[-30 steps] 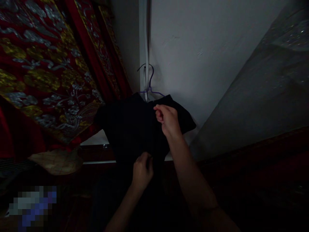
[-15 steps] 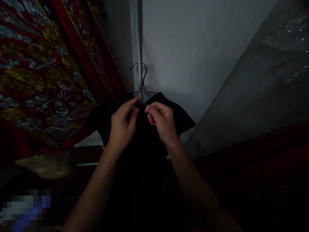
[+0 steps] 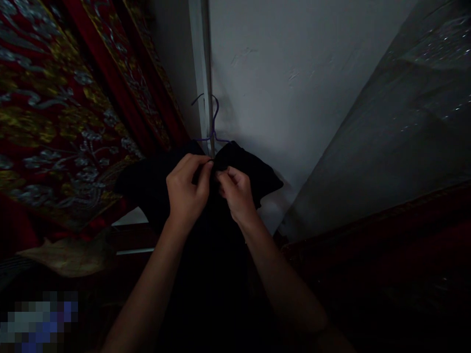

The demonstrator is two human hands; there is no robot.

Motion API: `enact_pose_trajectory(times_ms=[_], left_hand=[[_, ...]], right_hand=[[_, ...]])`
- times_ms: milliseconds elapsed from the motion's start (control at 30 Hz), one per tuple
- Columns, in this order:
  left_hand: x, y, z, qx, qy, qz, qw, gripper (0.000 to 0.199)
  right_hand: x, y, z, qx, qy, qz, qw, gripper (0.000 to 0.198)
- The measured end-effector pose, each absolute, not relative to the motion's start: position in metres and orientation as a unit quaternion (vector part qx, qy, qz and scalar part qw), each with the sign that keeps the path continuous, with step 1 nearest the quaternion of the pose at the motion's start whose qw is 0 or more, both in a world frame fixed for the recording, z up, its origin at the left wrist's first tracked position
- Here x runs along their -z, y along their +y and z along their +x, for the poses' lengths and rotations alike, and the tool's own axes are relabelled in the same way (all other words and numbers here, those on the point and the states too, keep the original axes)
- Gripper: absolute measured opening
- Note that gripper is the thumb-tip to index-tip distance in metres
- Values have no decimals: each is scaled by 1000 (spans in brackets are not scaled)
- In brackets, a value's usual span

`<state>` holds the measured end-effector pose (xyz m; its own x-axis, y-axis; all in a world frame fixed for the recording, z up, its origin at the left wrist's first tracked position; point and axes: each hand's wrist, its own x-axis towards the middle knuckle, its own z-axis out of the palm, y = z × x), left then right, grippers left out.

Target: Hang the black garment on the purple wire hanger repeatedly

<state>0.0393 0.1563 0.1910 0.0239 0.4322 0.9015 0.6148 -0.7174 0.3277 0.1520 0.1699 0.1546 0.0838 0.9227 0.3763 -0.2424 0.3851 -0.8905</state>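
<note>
A black short-sleeved garment (image 3: 253, 169) hangs on a thin purple clothes hanger (image 3: 215, 120), whose hook goes over a narrow pale strip on the wall. My left hand (image 3: 187, 189) is at the middle of the neckline, thumb and forefinger pinched on the dark fabric. Close beside it on the right, my right hand (image 3: 237, 191) pinches the garment just below the neckline, its fingers curled. The view is very dark, so any small fastening between the fingertips cannot be made out.
Red cloth with gold and silver embroidery (image 3: 69, 103) hangs at the left. The pale wall (image 3: 272, 68) stands behind the garment. Sheer, glittery material (image 3: 390, 127) slants down at the right, above dark red fabric (image 3: 423, 255). A pixelated patch covers the lower left.
My left fingers have closed from apart to a pinch on the neckline. My right hand has come down and left onto the garment, whose front is now drawn together.
</note>
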Motion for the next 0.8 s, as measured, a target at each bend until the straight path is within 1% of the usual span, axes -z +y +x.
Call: enact_pose_trajectory(times_ms=[167,233,333,467,567,667,733,800], left_hand=[[-185,159,46,637,-369,-671,91,13],[-182,161,47,645,-373,-663,80,13],[-178,162,44,642,-371,-669,37,13],[-172,164,39,626,-352,-696,-26,10],[-174,165,41,630,-343,-697,-2,10],[-186,164,47,640,-325,-695,38,11],[-199,162,48,678,-306,-666,57,11],[-211,161,42,732,-292,-612,68,11]], right_hand=[[-160,166,137,-449,-464,-335,686,24],[-161,162,135,-472,-439,-340,684,23],[-167,157,140,-492,-413,-330,691,22],[-174,156,148,-428,-452,-308,719,21],[-171,160,150,-385,-500,-332,701,22],[-160,167,152,-329,-523,-396,680,20],[-147,170,155,-316,-537,-443,644,19],[-132,167,160,-328,-546,-479,605,20]])
